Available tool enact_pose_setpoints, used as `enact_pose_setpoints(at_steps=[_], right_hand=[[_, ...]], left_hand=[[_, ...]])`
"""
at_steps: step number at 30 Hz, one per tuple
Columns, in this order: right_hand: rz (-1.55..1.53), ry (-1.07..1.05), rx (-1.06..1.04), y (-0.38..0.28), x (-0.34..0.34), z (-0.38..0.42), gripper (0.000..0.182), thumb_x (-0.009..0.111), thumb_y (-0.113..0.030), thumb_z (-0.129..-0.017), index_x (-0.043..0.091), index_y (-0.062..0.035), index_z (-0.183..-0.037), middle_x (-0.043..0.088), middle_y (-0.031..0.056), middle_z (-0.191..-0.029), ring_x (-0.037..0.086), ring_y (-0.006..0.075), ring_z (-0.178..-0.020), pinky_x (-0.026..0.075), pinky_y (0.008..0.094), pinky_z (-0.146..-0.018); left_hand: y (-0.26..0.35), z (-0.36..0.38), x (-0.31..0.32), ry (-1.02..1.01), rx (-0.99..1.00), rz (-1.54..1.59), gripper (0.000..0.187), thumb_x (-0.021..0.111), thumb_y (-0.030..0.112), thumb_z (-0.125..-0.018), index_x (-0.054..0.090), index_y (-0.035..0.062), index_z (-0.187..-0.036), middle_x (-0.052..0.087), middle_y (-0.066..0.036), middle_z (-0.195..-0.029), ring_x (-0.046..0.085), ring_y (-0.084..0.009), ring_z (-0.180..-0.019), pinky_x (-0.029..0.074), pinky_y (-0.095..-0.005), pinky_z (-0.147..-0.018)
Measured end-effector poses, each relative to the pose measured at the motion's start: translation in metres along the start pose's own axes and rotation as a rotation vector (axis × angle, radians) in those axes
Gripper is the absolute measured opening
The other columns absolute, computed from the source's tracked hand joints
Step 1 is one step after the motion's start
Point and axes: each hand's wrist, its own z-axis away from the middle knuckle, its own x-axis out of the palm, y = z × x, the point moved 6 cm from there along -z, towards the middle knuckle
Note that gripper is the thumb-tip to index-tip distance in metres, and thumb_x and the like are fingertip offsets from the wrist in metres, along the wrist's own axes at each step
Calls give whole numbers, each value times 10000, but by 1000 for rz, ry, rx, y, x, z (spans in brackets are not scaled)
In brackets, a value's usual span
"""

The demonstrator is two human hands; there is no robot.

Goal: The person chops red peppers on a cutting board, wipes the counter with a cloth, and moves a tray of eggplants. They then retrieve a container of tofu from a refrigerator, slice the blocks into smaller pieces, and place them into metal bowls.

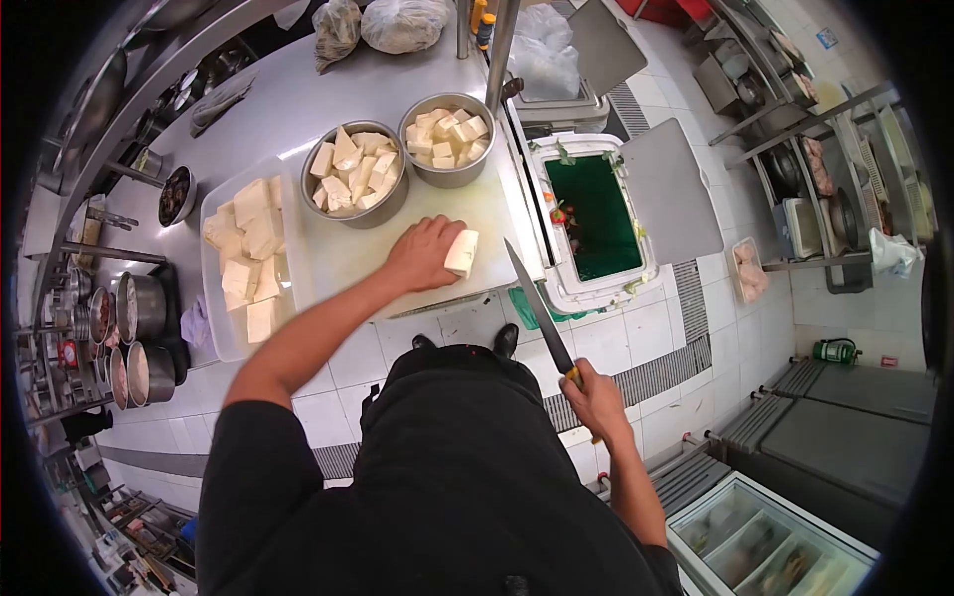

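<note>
My left hand (425, 258) rests on a white cutting board (333, 263), its fingers curled round a pale block of tofu (462, 254). In my right hand (598, 399) is a long kitchen knife (540, 310), gripped by its yellow-and-black handle. The blade points up and away from me, to the right of the board and apart from the tofu. Behind the board stand two metal pots, a larger one (370, 217) and a smaller one (447, 181), both full of cut tofu pieces. Larger tofu blocks (256, 233) lie in a clear plastic tray (209, 298) on the left.
Right of the counter stands a bin (648, 283) with green insides and food scraps. Plastic bags (405, 25) sit at the counter's back. A dark bowl (177, 196) is at the left. A metal post (503, 55) rises beside the board's far right corner.
</note>
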Motion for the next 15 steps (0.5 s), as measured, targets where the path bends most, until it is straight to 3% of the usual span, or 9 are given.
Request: enact_pose_setpoints(at_steps=[2,6,10,12,15], right_hand=[[-5,103,-64,-14,2,-14,307,582,-339,-968,527,-52,-1063,681,263,-792,648,502,-803,490,583,-697],[31,211,-181,-27,17,-45,293,580,-308,-962,531,-37,-1060,676,265,-754,661,484,-741,498,589,-665],[110,204,-210,-31,19,-55,275,582,-279,-956,530,-20,-1031,667,264,-717,657,479,-698,504,581,-651],[80,185,-238,-45,13,-41,273,582,-275,-955,529,-17,-1025,664,265,-715,656,478,-697,504,581,-650],[70,140,-268,-66,10,-26,267,584,-266,-952,523,-13,-1014,660,267,-710,655,477,-695,502,582,-649]], left_hand=[[0,8,5,211,-437,81,754,803,322,-706,498,89,-1355,550,-146,-1226,550,-366,-1141,473,-452,-987],[10,13,12,274,-659,95,845,823,349,-702,461,85,-1418,542,-166,-1252,545,-376,-1155,474,-461,-986],[-7,31,5,296,-605,168,945,848,346,-694,404,82,-1486,520,-184,-1347,521,-385,-1236,460,-454,-1035],[-15,40,7,333,-434,404,986,842,340,-720,344,59,-1523,487,-210,-1431,493,-379,-1316,411,-435,-1111],[-20,47,11,277,-452,420,909,825,322,-751,381,47,-1496,485,-201,-1455,472,-357,-1358,390,-417,-1140]])
